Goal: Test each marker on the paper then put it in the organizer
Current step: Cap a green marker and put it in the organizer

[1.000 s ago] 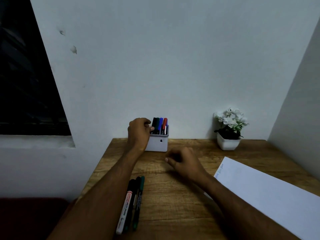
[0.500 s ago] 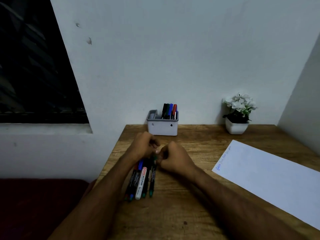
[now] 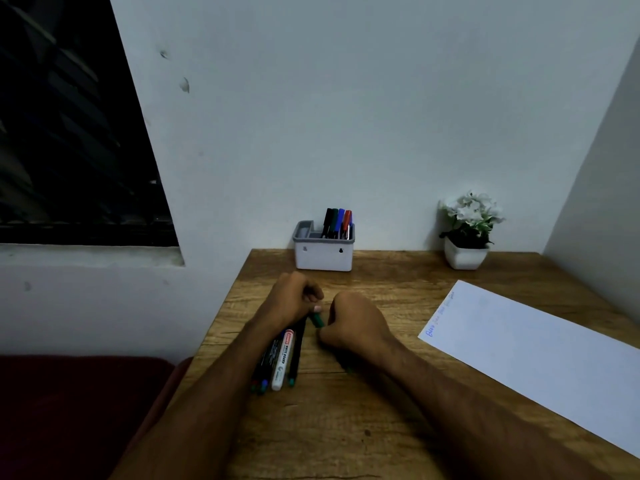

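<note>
Since a second earlier: left hand (image 3: 294,299) withdrawn from organizer (image 3: 323,249) to the marker cluster (image 3: 277,358) at mid-desk; right hand (image 3: 353,323) drawn in beside it.

Both hands fisted, closed on opposite ends of one green marker (image 3: 317,320); short green section visible between the knuckles, rest hidden. Probable step: cap pull, judged from the opposed grips.

Untested markers lying side by side under left wrist, among them a white whiteboard marker (image 3: 283,358) and darker barrels with blue and green ends. Four markers (black, green, blue, red) (image 3: 337,223) upright in right compartment of organizer; left compartment apparently empty. Paper (image 3: 540,355) well apart to the right, faint blue test marks (image 3: 438,317) near its closest corner. Potted plant (image 3: 467,230) at rear of wooden desk (image 3: 381,427).

Risks:
- sudden cap release, causing ink on fingers or desk
- left forearm resting over cluster, rolling markers toward the near left desk edge
- loose cap misplaced, leaving marker to dry
- confusion with the tested green marker, causing a skipped or repeated test
</note>
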A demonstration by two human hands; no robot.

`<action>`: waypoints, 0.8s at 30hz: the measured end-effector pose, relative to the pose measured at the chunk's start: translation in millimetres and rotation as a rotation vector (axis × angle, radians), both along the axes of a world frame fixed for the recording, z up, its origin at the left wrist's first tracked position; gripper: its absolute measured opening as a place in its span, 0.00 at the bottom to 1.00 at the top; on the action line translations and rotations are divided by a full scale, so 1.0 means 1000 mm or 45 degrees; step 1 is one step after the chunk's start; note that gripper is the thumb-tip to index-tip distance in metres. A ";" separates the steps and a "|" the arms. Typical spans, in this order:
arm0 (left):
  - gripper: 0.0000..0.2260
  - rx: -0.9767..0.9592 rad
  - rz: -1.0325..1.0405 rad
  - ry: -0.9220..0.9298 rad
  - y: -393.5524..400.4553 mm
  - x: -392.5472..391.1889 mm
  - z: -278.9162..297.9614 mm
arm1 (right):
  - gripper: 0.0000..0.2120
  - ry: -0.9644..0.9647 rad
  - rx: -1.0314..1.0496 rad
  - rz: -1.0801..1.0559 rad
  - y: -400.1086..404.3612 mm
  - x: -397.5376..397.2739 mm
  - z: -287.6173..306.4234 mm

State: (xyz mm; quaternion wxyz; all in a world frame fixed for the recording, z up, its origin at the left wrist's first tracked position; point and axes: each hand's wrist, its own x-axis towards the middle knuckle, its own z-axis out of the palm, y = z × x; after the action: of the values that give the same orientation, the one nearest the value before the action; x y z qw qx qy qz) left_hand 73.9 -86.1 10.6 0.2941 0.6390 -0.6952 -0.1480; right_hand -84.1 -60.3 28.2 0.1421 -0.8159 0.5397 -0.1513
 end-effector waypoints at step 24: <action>0.10 -0.250 -0.307 0.066 -0.017 -0.077 0.012 | 0.20 -0.364 -0.207 0.168 -0.027 -0.103 -0.005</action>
State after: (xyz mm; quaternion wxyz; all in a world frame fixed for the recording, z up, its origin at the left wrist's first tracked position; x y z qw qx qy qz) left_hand -3.4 -102.7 22.3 0.3529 0.5153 -0.7701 -0.1300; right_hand -187.3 -87.3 23.4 0.1607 -0.8285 0.4452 -0.2992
